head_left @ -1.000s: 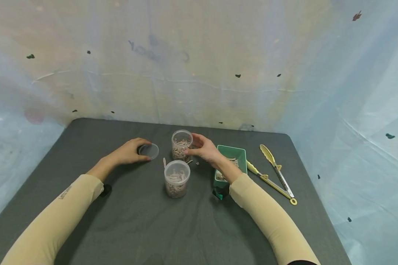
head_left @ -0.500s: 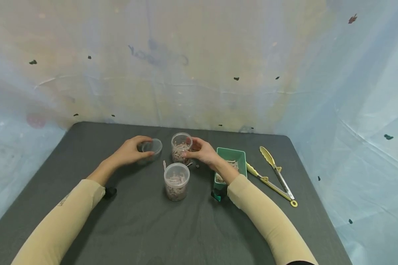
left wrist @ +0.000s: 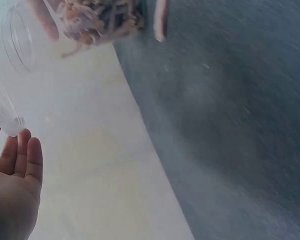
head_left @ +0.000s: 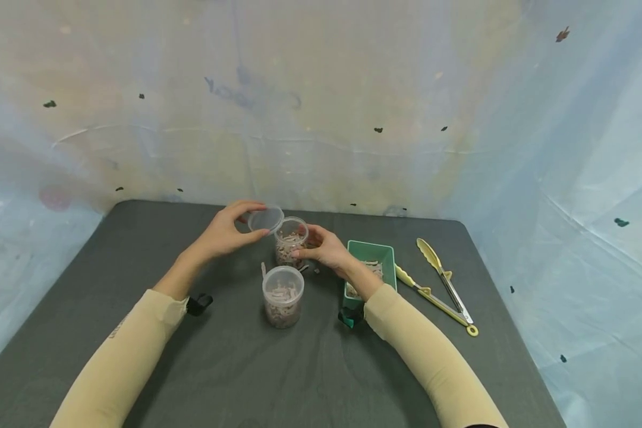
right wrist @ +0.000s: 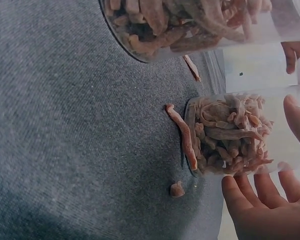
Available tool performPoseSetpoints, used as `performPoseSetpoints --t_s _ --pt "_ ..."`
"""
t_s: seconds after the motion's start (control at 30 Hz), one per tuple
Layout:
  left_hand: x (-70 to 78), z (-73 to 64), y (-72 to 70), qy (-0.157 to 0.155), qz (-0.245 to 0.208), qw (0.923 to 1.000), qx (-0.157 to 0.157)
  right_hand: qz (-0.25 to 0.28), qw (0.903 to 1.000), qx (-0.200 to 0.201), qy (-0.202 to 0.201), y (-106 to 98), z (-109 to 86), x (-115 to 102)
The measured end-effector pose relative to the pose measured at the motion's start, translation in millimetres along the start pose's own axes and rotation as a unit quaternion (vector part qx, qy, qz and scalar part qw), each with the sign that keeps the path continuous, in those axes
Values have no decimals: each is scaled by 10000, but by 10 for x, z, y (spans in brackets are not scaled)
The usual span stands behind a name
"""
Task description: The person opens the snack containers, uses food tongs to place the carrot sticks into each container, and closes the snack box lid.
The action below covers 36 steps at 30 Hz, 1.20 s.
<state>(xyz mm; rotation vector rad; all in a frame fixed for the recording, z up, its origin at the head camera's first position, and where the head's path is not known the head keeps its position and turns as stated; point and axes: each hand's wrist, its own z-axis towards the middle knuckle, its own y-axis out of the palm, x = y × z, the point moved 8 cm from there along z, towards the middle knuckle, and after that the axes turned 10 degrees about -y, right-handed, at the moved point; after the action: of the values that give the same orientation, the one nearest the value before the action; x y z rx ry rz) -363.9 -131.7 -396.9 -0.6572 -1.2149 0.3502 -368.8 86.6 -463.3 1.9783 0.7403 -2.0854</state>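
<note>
My left hand (head_left: pixel 226 232) pinches a clear round lid (head_left: pixel 266 219) by its edge, tilted beside the rim of the farther clear jar (head_left: pixel 291 244). That jar stands upright, partly filled with brownish dried strips. My right hand (head_left: pixel 329 252) grips its right side, thumb and fingers around the wall in the right wrist view. Nearer to me stands a second jar (head_left: pixel 283 297) with similar strips and no lid on it. In the left wrist view, the fingertips touch the lid (left wrist: pixel 2 110) from below.
A loose strip (right wrist: pixel 182 132) and a small piece (right wrist: pixel 177 189) lie by the farther jar's base. Another strip (head_left: pixel 263 270) lies left of the jars. A green tray (head_left: pixel 371 252) of strips is partly behind my right forearm. Yellow-tipped tongs (head_left: pixel 449 291) lie spread to its right.
My left hand has brought the lid up and rightward, from left of the farther jar to beside its rim. My right hand keeps its hold on that jar.
</note>
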Motion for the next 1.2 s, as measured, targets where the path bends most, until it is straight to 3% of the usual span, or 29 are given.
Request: performPoseSetpoints --t_s 0.27,0.73,1.0,1.2 --pt "188 106 189 265 -61 9994 -192 26 10000 42 47 -13 16 30" --pt "236 218 431 221 -61 9979 -600 -54 9999 -84 42 -9 11 35" --pt "205 232 493 208 38 9971 -732 -114 9999 -80 46 -7 9 34" --pt "214 237 509 190 -157 9923 -1213 -128 9999 -81 31 -16 20 44"
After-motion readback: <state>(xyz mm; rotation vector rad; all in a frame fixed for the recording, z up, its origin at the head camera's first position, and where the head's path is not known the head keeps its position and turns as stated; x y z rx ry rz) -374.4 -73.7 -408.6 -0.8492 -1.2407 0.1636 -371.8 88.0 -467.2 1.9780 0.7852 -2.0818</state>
